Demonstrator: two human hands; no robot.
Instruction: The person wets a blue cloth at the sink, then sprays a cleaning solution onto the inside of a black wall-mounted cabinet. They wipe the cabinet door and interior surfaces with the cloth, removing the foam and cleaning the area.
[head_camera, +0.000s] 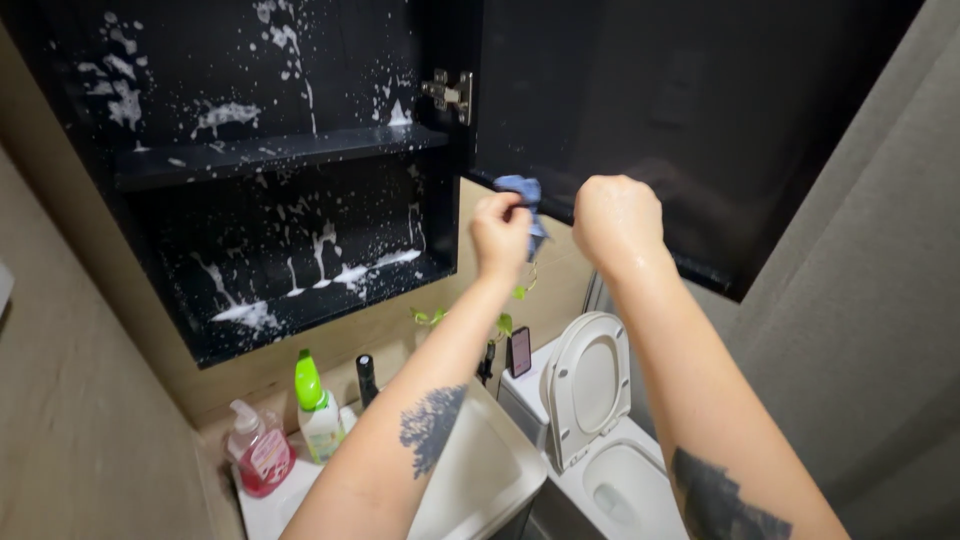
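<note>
My left hand (500, 232) is closed on a blue cloth (524, 194) and presses it against the lower edge of an open black cabinet door (640, 110). Close beside it, my right hand (617, 220) grips that same bottom edge of the door with its fingers curled over it. The black wall cabinet (280, 155) to the left stands open, its two shelves and back wall spattered with white foam. A metal hinge (448, 92) joins the door to the cabinet.
Below are a white sink (480, 470), a pink soap pump bottle (258, 455), a green-capped spray bottle (316, 410), a dark bottle (367, 380), a small green plant (470, 320), a phone (520, 351) and a white toilet (600, 440) with its lid up.
</note>
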